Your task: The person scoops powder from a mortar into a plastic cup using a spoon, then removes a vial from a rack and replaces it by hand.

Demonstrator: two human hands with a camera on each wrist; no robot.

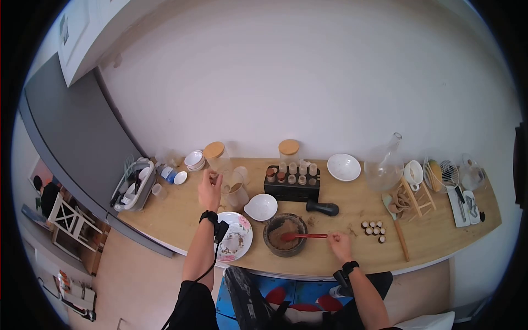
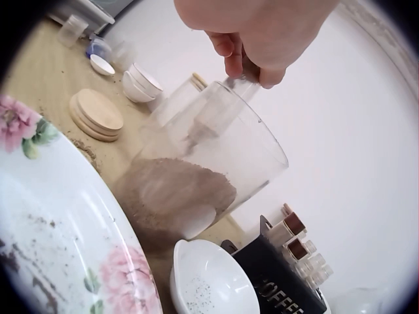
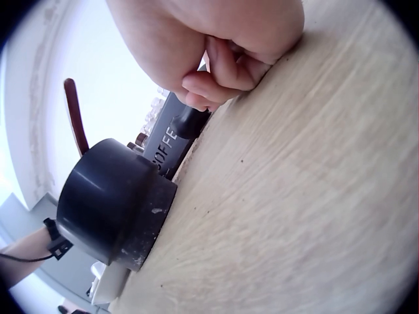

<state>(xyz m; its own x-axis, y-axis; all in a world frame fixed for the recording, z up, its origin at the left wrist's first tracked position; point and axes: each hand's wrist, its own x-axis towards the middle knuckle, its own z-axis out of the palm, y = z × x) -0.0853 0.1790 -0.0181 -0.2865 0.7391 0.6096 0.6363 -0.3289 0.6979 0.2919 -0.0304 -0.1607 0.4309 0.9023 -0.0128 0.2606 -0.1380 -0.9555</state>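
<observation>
My left hand [image 1: 210, 190] pinches a small clear vial [image 2: 216, 111], tilted down inside the mouth of a wide glass jar [image 2: 258, 154]. Brown powder [image 2: 177, 190] fills the jar's lower part, and some brown shows at the vial's low end. Loosely curled, my right hand [image 1: 340, 245] rests on the table with nothing seen in it. To its left stands a dark mortar [image 1: 285, 252] with brown powder inside. A red spoon [image 1: 305, 236] lies across the mortar's rim, its handle pointing toward the right hand.
A flowered plate [image 1: 245, 247] and a white spouted bowl [image 1: 260, 207] sit near the jar. Behind the mortar stands a black rack [image 1: 291, 192] of small vials, with a black-handled tool [image 1: 323, 208] beside it. A wooden lid [image 2: 98, 112] lies near the jar. Several small capped pieces [image 1: 374, 227] lie right.
</observation>
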